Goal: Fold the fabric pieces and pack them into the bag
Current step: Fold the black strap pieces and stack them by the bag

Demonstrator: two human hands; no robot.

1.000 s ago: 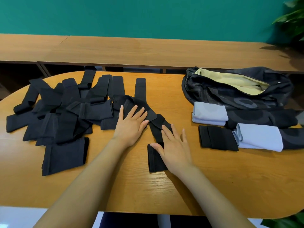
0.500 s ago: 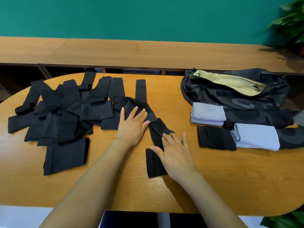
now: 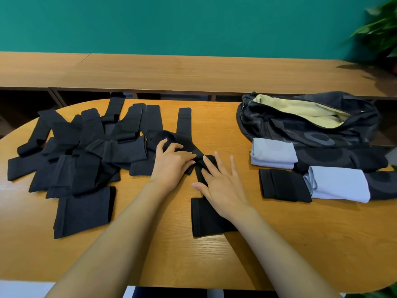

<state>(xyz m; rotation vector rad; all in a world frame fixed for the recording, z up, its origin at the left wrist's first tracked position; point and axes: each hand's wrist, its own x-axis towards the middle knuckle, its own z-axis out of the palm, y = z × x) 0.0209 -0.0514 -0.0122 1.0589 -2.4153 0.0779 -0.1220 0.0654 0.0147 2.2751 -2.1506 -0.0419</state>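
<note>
The black strip (image 3: 206, 220) lay on the table (image 3: 279, 244) between the pile (image 3: 81, 160) and the bag (image 3: 300, 134), running from the person's near side up to the pile's edge. The left hand (image 3: 171, 166) had its fingers curled round the strip's far end, gathering the cloth. The right hand (image 3: 223, 188) lay flat, fingers spread, pressing the middle down and gripping nothing.

The strip looked light, limp and stretchy. It would likely sag and twist if lifted by one point, and it could drag on neighbouring pieces. The far end seemed the best place to take hold, with the flat palm marking the crease. Three folded pieces (image 3: 283, 187) sat just before the open bag, not yet packed.
</note>
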